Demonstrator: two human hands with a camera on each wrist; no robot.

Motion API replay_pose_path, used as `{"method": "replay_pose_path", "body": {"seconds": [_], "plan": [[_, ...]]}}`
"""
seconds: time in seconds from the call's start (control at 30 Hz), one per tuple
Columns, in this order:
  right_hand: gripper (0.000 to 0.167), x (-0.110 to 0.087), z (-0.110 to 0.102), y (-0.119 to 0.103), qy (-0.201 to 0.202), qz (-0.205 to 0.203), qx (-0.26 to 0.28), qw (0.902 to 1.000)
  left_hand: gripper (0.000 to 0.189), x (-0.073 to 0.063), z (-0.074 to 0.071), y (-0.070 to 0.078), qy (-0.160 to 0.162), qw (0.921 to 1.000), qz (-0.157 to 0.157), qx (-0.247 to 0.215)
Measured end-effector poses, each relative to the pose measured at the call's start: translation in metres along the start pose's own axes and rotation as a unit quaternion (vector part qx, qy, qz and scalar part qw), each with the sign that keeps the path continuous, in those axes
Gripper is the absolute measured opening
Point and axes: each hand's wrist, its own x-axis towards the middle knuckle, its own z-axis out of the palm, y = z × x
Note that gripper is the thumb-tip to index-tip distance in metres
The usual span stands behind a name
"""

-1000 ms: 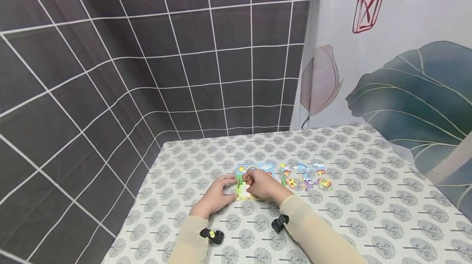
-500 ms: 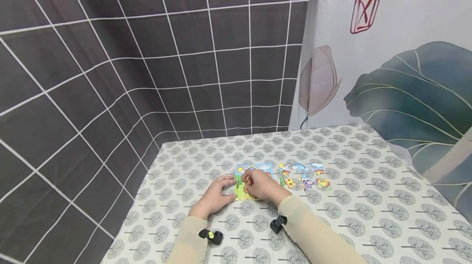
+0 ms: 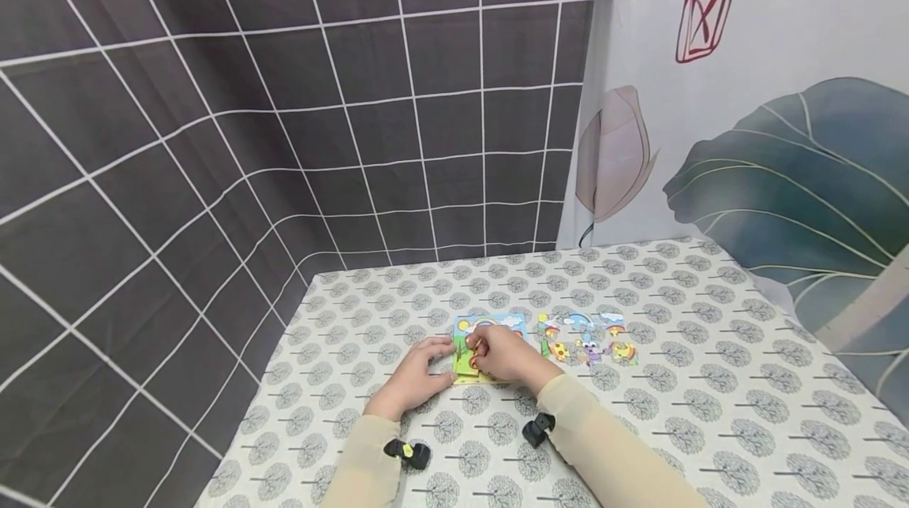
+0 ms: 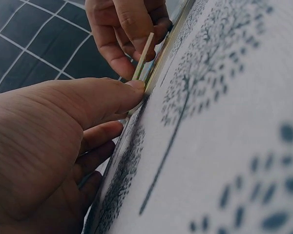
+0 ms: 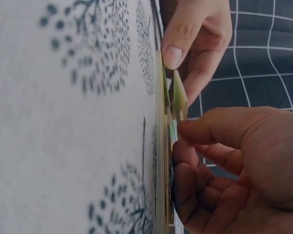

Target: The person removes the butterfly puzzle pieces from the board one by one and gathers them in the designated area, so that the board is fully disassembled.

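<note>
A flat picture puzzle board (image 3: 506, 320) with a sky and rainbow scene lies on the table between the hands. My right hand (image 3: 504, 352) pinches a thin green puzzle piece (image 5: 179, 95) between thumb and fingers, over the board's lower left part. The piece is tilted, with one edge raised in both wrist views. My left hand (image 3: 419, 378) rests at the board's left edge, fingers loosely spread. Its thumb (image 5: 174, 57) lies right at the near left corner, close to the piece. The right hand hides the board's middle and right side.
Right of the board, several loose puzzle pieces (image 3: 589, 349) lie on the tree-print tablecloth (image 3: 682, 429). A dark gridded curtain (image 3: 426, 129) hangs behind and to the left, and a pale floral curtain (image 3: 639, 153) hangs at the right.
The pale patch at the board's lower left, seen a second ago, is now covered by the green piece as the right fingers turn and lower it. The left hand stays in place.
</note>
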Motion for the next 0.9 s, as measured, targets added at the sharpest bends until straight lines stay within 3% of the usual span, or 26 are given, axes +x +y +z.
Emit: {"method": "replay_pose_path", "body": {"seconds": [0.27,0.9], "plan": [[0.025,-0.002,-0.004,-0.003,-0.001,0.010,-0.001,0.9999,0.050,0.001,0.000,0.002,0.001,1.0000,0.003,0.004],[0.019,-0.016,-0.018,0.001,0.035,-0.014,0.002,0.9993,0.049,0.000,0.000,0.000,0.005,0.9999,0.012,0.000]]}}
